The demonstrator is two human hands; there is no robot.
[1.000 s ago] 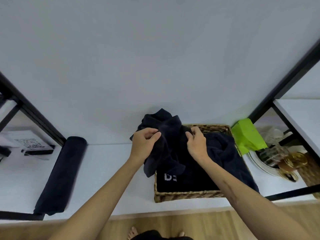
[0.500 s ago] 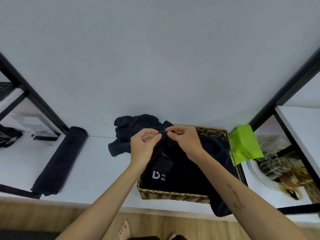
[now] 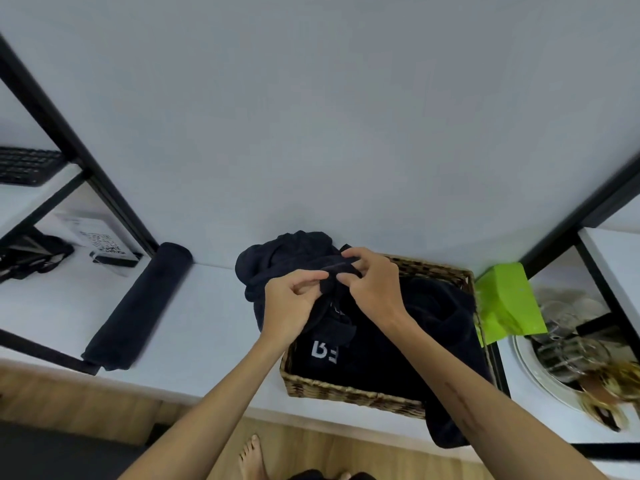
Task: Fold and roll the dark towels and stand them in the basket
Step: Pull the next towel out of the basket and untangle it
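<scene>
A wicker basket sits on the white shelf, filled with crumpled dark towels, one bearing white letters. One towel hangs over the basket's front right corner. My left hand and my right hand both pinch the edge of a dark towel held above the basket's back left corner; the rest of it bunches behind my hands. A rolled dark towel lies flat on the shelf to the left.
A green bag stands right of the basket, with a plate of glassware beyond a black frame post. At left, a black diagonal post, a QR-code stand and a keyboard. Wooden floor lies below.
My hands have come closer together on the towel's edge, the right one moving left. The lifted towel has shifted left and back, and the view has tilted slightly downward.
</scene>
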